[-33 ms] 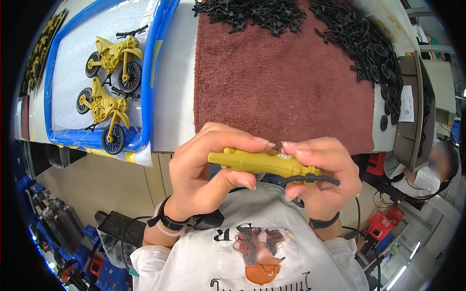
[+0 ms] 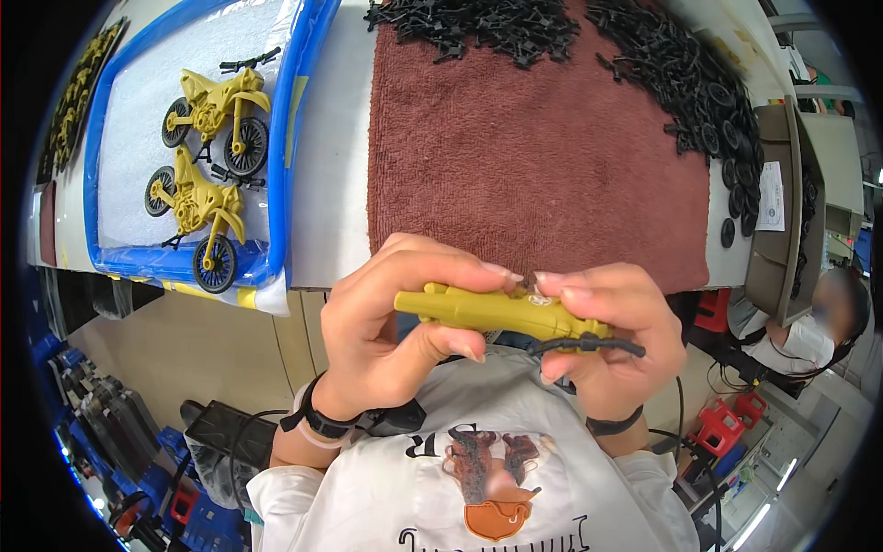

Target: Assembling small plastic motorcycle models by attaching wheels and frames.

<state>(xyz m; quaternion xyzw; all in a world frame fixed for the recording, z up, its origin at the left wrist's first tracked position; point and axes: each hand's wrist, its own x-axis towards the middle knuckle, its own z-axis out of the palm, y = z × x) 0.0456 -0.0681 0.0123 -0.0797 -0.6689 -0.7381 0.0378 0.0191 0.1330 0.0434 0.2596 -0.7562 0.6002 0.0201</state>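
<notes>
A yellow toy motorcycle is held level between both my hands, above my lap and just off the table's near edge. My left hand grips its tail end, thumb below and fingers above. At the other end, my right hand pinches the front, close to the black handlebar fitted across it. The toy's underside is hidden from view. On the left, two finished-looking yellow toy motorcycles with black wheels, an upper one and a lower one, lie in a blue-rimmed tray lined with white foam.
A brown towel covers the table's middle. Piles of small black plastic parts lie along its far edge, with black toy wheels at the right. Beyond stands a grey bin. Another person sits at far right.
The toy motorcycle's front end has tilted very slightly in my right hand. Otherwise both hands keep their hold and nothing else has moved.
</notes>
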